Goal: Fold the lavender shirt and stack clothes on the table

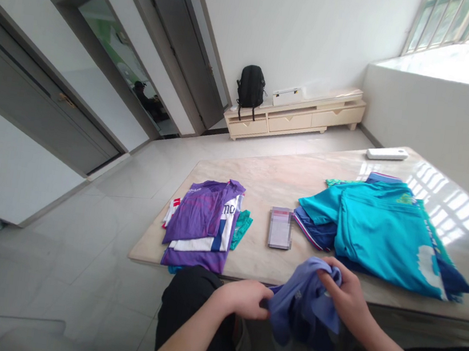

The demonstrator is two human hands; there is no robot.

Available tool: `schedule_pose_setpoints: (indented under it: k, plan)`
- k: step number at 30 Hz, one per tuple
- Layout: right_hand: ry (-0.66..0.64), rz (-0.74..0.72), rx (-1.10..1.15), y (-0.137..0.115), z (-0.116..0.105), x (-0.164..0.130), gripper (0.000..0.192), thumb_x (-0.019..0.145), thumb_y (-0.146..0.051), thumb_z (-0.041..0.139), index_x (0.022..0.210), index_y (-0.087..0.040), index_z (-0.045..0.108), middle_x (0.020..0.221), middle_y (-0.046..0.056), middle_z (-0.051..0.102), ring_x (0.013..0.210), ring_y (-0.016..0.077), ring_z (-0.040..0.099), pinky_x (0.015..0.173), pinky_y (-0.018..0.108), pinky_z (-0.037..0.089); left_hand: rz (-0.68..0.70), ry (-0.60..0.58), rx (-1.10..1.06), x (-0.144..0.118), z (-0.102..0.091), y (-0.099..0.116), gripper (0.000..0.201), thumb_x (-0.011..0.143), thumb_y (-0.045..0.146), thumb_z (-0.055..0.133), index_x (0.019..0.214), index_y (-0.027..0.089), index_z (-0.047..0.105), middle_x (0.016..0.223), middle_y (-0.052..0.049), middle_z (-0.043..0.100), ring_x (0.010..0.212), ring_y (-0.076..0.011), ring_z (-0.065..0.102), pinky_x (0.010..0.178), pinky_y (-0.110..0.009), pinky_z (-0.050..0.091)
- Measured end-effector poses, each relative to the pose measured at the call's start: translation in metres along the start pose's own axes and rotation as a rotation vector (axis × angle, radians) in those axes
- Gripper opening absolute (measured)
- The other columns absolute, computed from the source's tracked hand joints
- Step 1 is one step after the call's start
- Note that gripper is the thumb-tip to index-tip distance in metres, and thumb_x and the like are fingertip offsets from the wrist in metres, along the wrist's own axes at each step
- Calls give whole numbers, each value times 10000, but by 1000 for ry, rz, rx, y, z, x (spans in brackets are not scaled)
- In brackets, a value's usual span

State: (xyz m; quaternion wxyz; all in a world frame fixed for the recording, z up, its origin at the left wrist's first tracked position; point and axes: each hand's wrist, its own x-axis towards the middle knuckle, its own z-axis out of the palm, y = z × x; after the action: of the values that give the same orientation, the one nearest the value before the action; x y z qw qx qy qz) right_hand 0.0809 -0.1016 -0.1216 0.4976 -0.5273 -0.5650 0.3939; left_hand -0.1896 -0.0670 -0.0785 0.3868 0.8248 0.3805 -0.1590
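2 hands, the left hand (246,299) and the right hand (344,291), have hold of 1 blue-purple cloth (299,308) at the near edge of the table (260,179), where it hangs down past that edge. The left hand is closed to a pinch on the cloth's left side (a dark spot by its fingertips is too blurred to name). The right hand is partly curled, its thumb and fingers nipping the upper right folds. Holding 2 places, well apart, seems to be what keeps the cloth from slipping away, and having it off the table probably gives it room to hang.

1 folded pile (199,211) is on the left part of the table, and 1 larger teal pile (383,229) is on the right part; that spacing likely keeps them from mixing. Between them, near the middle of the table, lies a small flat slab (280,229), its face blurred out.

The held cloth looks thin and limp, bunched into soft, rounded creases. The left pile is a stack of roughly square folds in purple and white; the teal one spreads wider, smooth with a slight sheen, dark blue showing beneath. The table looks like polished stone, pale and veined, its right end shiny with window light.
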Motion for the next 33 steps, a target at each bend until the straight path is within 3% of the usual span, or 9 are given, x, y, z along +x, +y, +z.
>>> schedule_pose_setpoints:
  k: [5,13,21,25,30,33]
  plan:
    - [80,17,20,-4,-9,7,324,936,-520,582,951,-208,666,906,30,666,819,202,598,723,263,477,-59,99,5,-1,-1,-3,160,829,320,665,938,257,765,924,-52,783,859,-270,717,703,-292,488]
    - [15,23,-93,-5,-15,11,353,909,-550,618,924,-204,686,786,11,638,685,174,556,611,261,451,-89,445,-49,-11,-19,-7,179,908,326,592,837,209,707,826,-48,721,835,-239,671,742,-285,458]
    - [92,-25,-318,17,-20,6,321,897,-514,602,1015,-230,690,995,56,723,886,243,661,822,340,510,-26,747,-195,-26,-29,-20,104,893,199,563,849,187,656,1013,-59,636,977,-197,631,894,-289,486]
    - [119,-42,-447,33,-22,0,321,867,-495,583,1041,-246,689,1090,93,730,1024,296,677,899,391,505,-44,784,-265,-30,-23,-32,78,871,182,584,854,182,660,1016,-60,656,930,-184,655,837,-272,529]
    - [46,63,-620,44,-19,-3,324,840,-404,517,1063,-260,703,704,85,720,639,343,679,594,385,422,-156,764,-300,-28,-14,-48,127,874,188,614,957,186,709,869,-26,738,843,-179,698,791,-259,529]
    - [-10,82,-638,43,-18,-1,306,837,-361,491,1036,-263,702,767,103,740,685,355,691,620,386,423,-255,768,-267,-25,-11,-51,168,843,173,660,992,204,731,869,-22,757,835,-187,702,791,-267,510]
